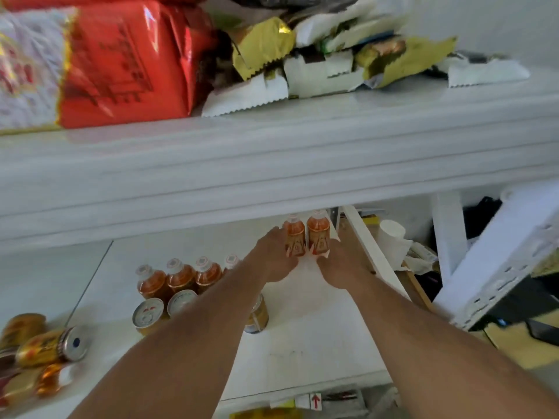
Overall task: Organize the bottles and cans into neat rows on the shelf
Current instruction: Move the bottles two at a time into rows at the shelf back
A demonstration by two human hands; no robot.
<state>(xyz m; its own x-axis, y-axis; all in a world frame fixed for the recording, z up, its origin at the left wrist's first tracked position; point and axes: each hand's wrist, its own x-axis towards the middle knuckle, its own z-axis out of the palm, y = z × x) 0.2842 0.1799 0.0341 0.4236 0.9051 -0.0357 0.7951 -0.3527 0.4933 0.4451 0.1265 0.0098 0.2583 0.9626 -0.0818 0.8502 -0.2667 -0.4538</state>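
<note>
Two small orange-drink bottles stand upright side by side at the back right of the white lower shelf (302, 343). My left hand (273, 257) is wrapped on the left bottle (294, 234), and my right hand (341, 261) grips the right bottle (318, 231). To the left, a row of several similar bottles (181, 276) stands upright, with upright gold cans (148, 316) in front of them. One more can (257, 317) stands partly hidden behind my left forearm. At the far left, several gold cans and bottles (53, 347) lie on their sides.
The upper shelf (272, 164) overhangs close above, piled with a red bag (127, 62) and white and gold snack packets (332, 62). A white upright post (375, 255) borders the shelf on the right; beyond it lie a white paper roll (391, 234) and clutter.
</note>
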